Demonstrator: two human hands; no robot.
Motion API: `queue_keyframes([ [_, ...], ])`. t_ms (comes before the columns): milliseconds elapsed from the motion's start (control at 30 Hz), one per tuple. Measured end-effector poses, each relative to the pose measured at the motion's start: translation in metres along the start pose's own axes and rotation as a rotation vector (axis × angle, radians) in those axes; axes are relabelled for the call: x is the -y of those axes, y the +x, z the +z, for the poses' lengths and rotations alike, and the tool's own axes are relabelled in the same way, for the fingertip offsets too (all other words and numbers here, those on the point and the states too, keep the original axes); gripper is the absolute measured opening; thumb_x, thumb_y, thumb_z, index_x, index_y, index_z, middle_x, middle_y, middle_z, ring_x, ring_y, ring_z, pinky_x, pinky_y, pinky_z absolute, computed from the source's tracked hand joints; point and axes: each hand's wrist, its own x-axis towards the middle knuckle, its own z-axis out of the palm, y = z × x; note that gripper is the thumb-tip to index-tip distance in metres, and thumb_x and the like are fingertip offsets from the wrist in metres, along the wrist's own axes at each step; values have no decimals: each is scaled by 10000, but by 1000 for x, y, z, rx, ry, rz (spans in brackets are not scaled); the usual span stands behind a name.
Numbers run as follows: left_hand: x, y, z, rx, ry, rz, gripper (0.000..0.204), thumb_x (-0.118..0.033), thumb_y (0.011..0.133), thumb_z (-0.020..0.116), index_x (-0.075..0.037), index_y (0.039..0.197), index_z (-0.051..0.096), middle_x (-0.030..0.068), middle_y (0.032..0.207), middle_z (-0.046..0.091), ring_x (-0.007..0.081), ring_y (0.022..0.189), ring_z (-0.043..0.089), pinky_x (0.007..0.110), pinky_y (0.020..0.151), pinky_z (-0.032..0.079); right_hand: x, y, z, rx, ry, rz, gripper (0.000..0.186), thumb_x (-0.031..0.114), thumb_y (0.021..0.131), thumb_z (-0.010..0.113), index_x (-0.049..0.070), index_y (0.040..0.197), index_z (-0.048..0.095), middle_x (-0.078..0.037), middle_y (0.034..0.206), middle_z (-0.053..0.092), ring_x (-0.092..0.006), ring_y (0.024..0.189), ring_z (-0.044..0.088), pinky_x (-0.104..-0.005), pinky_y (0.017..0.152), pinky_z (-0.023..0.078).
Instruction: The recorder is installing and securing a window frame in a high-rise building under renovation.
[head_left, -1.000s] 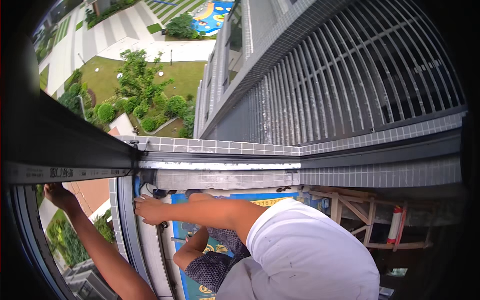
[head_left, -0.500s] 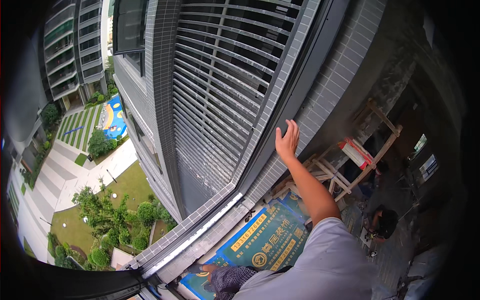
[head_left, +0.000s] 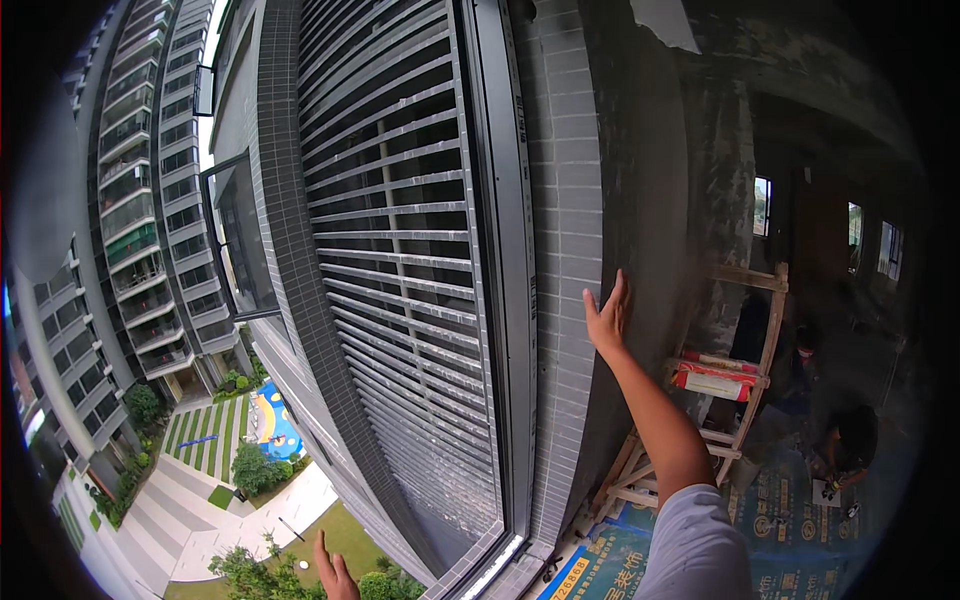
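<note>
My right hand (head_left: 608, 318) is raised with its fingers spread, at the edge of the grey tiled wall strip (head_left: 565, 260); I cannot tell whether the palm presses on it. Nothing is held in it. To its left runs a dark metal window frame (head_left: 515, 300), tall and upright. Low in the view, my left hand (head_left: 335, 570) shows only in part, its fingers stretched out and empty, seen against the lawn below. Slatted grey louvres (head_left: 410, 290) fill the outside wall beyond the frame.
A wooden trestle (head_left: 770, 330) bearing a red and white bag (head_left: 717, 380) stands inside at right. Beyond it a person (head_left: 850, 440) crouches on green floor sheeting (head_left: 790, 520). Left of the frame is a long drop to paving (head_left: 200, 520) and towers (head_left: 140, 200).
My view has swung up and right, so the window frame now stands nearly upright. The right hand has gone from beside the frame to the tiled wall's edge. My left hand has come into view.
</note>
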Motion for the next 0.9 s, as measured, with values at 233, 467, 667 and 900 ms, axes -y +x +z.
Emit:
queue_keyframes([
  [233,-437,263,154,-106,-209,1160,746,-416,1088,449,-13,1678,235,277,1717,251,433,1610,237,530,1296,234,-62,3,45,132,360,-22,881,484,1065,578,-96,1624,223,-353,1672,264,-510,1553,259,-563,1280,205],
  [467,-605,362,305,-352,-123,1321,913,-503,1043,502,38,1682,139,282,1745,167,447,1635,134,540,1316,128,-43,16,30,44,382,-189,901,528,1041,588,-87,1618,271,-367,1647,273,-526,1518,294,-605,1249,227],
  [667,-609,367,324,-373,-213,1384,894,-562,1040,483,10,1669,207,273,1725,227,446,1630,155,571,1314,113,-45,17,25,64,485,-189,876,437,1032,611,-110,1609,244,-380,1654,228,-535,1519,270,-616,1244,212],
  [900,-601,371,323,-417,-146,1376,854,-558,1043,491,-2,1649,259,281,1695,260,469,1607,186,583,1305,138,-45,15,33,99,443,-211,869,401,1028,618,-113,1610,227,-387,1653,211,-535,1517,264,-622,1241,214],
])
